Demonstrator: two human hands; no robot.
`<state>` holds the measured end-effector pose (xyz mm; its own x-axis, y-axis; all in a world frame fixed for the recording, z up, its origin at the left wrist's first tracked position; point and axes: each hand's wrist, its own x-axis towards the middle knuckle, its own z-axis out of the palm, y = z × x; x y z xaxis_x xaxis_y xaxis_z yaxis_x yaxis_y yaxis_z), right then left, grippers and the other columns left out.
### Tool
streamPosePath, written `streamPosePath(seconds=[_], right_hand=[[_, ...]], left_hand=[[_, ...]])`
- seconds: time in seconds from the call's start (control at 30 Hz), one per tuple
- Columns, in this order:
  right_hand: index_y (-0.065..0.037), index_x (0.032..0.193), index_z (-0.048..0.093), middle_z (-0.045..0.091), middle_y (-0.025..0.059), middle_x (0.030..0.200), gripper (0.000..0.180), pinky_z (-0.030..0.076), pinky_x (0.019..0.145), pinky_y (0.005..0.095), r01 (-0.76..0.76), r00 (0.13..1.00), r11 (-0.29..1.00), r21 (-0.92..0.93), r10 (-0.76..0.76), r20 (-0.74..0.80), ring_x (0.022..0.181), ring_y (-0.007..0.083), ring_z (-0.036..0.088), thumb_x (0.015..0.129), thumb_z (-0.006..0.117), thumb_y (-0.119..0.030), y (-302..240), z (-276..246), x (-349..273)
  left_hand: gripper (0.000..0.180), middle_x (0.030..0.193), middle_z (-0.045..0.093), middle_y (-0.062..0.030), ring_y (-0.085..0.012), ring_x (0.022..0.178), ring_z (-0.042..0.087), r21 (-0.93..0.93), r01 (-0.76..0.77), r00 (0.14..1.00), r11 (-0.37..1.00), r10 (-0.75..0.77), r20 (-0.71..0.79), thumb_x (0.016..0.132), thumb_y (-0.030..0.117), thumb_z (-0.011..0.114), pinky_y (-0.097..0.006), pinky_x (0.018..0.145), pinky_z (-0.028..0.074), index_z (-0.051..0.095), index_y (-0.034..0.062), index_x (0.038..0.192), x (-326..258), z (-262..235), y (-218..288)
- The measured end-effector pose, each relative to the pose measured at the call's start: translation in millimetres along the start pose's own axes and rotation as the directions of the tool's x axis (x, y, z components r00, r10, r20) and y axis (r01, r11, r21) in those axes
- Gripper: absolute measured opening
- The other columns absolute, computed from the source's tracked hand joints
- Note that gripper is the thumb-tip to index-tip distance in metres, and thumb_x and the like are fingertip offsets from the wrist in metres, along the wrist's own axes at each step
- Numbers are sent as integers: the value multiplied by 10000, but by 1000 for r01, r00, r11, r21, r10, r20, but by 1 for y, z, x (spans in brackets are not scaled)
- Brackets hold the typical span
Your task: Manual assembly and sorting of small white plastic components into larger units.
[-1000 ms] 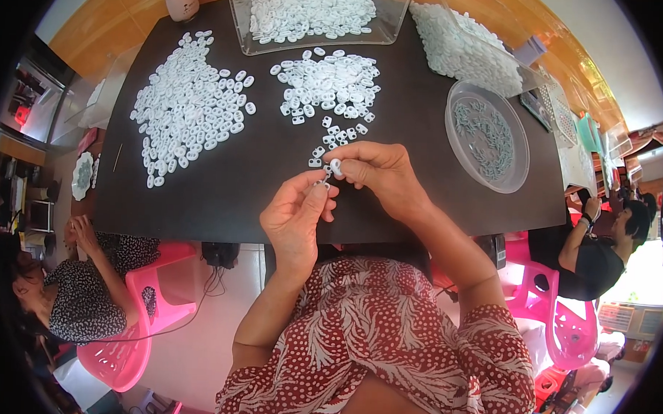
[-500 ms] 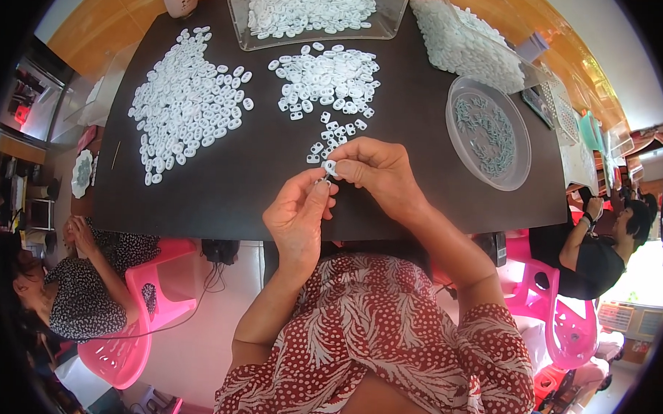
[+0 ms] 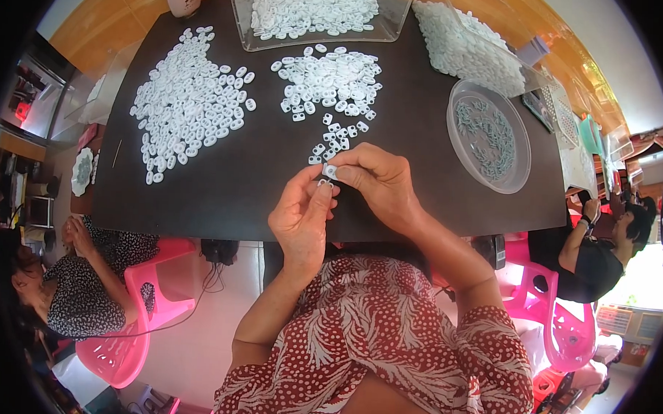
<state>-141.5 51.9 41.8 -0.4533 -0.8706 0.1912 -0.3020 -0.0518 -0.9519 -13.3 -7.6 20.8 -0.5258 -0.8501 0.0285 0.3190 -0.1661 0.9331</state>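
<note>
Close to the table's near edge my two hands meet, fingertips almost touching. My right hand (image 3: 380, 183) pinches a small white two-holed plastic piece (image 3: 330, 171) between thumb and forefinger. Just below it, my left hand (image 3: 302, 219) is closed on a second small white piece (image 3: 324, 183), of which only a ring-like edge shows. Whether the two pieces are joined cannot be made out. Beyond my fingertips lie a few loose white two-holed pieces (image 3: 337, 136), trailing from a larger pile (image 3: 332, 79) of the same kind.
A big pile of white oval pieces (image 3: 193, 103) covers the table's left. At the back stand a clear bin (image 3: 319, 44) and a bag (image 3: 465, 47) of white pieces. Right, a round clear dish (image 3: 518, 186) holds small grey-green parts. People sit on pink chairs (image 3: 176, 274) either side.
The piece in my right fingertips has turned a little and sits slightly lower. Both hands stay nearly in place, still pinching, and the whole view has shifted slightly.
</note>
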Motion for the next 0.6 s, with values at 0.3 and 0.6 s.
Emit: streamPosePath(seconds=[0.3, 0.6], right_hand=[[-7, 900, 645, 592, 84, 784, 96, 455, 654, 302, 76, 997, 994, -73, -78, -17, 725, 188, 564, 824, 589, -25, -1, 5, -2], [-11, 902, 640, 587, 87, 764, 104, 453, 653, 326, 86, 996, 987, -134, -89, -14, 736, 216, 565, 817, 580, -15, 0, 6, -5]], left_hand=[[268, 804, 626, -62, -76, 637, 547, 68, -71, 997, 995, 71, -11, 879, 13, 592, -186, 541, 448, 562, -44, 1139, -2, 1, -5], [251, 798, 630, -71, -87, 631, 554, -7, -20, 1000, 1000, 20, 2, 891, 26, 577, -195, 535, 457, 562, -56, 1127, -1, 2, -5]])
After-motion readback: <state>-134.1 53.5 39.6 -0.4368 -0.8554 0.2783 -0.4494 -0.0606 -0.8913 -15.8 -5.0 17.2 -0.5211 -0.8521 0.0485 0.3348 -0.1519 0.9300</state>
